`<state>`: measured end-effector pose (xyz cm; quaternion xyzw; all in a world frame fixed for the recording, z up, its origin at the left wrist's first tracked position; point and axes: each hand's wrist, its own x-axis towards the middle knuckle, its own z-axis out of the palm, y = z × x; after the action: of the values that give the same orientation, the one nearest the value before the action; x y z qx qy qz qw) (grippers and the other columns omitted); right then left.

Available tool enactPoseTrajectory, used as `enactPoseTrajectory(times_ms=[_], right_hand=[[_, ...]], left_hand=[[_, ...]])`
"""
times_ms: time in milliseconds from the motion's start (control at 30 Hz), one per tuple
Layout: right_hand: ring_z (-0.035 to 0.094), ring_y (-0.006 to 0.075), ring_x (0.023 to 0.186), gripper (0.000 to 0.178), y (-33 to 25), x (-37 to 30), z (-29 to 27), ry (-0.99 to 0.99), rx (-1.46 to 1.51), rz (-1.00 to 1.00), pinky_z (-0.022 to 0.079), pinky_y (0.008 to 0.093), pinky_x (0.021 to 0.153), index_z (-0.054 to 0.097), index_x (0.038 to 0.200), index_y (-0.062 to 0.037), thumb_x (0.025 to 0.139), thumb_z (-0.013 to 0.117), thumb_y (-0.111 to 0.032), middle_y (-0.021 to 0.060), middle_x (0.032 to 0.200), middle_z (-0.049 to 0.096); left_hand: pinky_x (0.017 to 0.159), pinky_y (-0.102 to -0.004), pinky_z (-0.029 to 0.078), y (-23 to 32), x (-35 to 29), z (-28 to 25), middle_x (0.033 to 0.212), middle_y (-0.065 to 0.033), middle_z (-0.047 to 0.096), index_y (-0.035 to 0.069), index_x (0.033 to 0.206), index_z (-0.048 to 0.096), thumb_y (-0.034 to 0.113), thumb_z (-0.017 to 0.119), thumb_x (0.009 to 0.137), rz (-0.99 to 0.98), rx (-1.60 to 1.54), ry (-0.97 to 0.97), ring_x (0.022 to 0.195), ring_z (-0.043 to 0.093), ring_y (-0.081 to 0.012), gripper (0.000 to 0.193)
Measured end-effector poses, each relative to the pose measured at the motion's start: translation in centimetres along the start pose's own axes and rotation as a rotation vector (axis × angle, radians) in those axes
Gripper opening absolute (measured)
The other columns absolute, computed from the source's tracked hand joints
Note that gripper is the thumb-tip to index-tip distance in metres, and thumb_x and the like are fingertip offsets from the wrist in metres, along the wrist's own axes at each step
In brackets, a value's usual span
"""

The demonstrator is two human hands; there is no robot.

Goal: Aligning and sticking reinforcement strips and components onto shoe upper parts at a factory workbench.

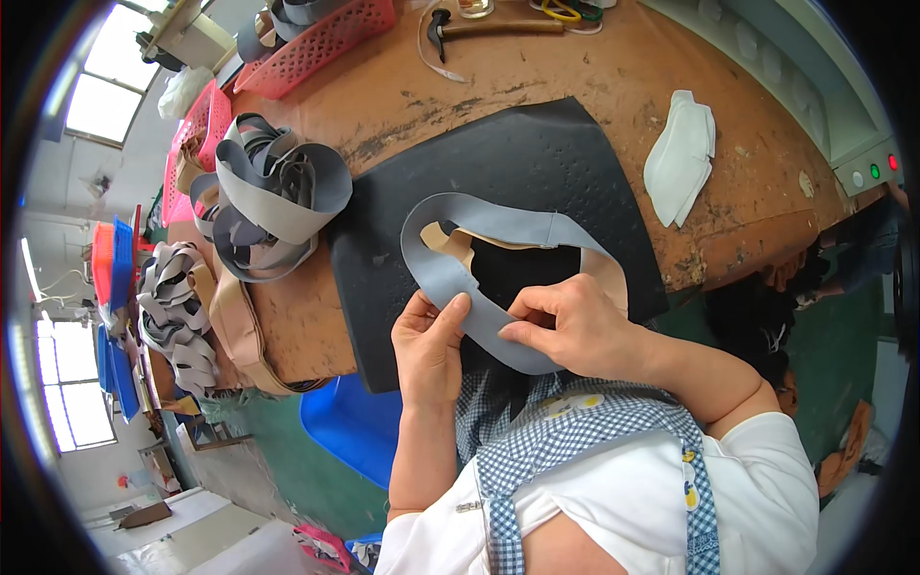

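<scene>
Both hands, left (428, 337) and right (565, 321), pinch the grey strip (479, 287) over the black mat (517, 163); uneven pull risks twisting or misaligning its tan lining (450, 244).

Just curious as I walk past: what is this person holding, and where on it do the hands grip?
A grey looped leather-like strip. Both the left hand and the right hand pinch its near lower band, fingers on the edge, above the black mat.

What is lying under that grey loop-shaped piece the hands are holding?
Under the grey loop lies a black mat on the brown workbench. A tan lining shows beneath it; the hands hide the near edge.
</scene>
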<state>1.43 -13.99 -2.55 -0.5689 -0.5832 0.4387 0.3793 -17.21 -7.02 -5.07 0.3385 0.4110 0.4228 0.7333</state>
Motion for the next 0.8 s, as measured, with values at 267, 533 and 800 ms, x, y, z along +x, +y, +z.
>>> enactPoseTrajectory(times_ms=[267,533,800], right_hand=[[0.067,0.0313,0.089,0.024,-2.6,1.4,-2.5,0.625,-0.354,-0.73,0.056,0.0392,0.078,0.063,0.109,0.0007,0.086,0.069,0.001,0.014,0.104,0.069],[0.066,0.0305,0.087,0.022,-0.9,1.5,-1.9,0.51,-0.55,-0.889,0.058,0.0383,0.074,0.065,0.089,0.0024,0.067,0.066,0.001,0.0138,0.097,0.067],[0.068,0.0304,0.089,0.023,4.8,-1.5,-0.7,0.336,-0.634,-0.88,0.06,0.0416,0.082,0.066,0.084,0.0025,0.062,0.069,-0.006,0.0148,0.096,0.069]], left_hand=[[0.073,-0.0273,0.055,13.5,4.4,7.4,0.091,-0.0038,0.068,0.002,0.098,0.065,-0.004,0.07,0.085,0.814,0.72,0.007,0.085,0.065,-0.012,0.015],[0.057,-0.0356,0.05,-3.1,4.1,1.7,0.095,-0.0179,0.064,-0.002,0.09,0.073,0.021,0.062,0.079,1.563,2.604,-0.772,0.089,0.061,-0.0326,0.027],[0.076,-0.0384,0.055,-4.5,-1.4,2.3,0.112,-0.0301,0.061,-0.016,0.114,0.064,0.01,0.061,0.081,1.043,2.356,-0.455,0.095,0.06,-0.0362,0.042]])
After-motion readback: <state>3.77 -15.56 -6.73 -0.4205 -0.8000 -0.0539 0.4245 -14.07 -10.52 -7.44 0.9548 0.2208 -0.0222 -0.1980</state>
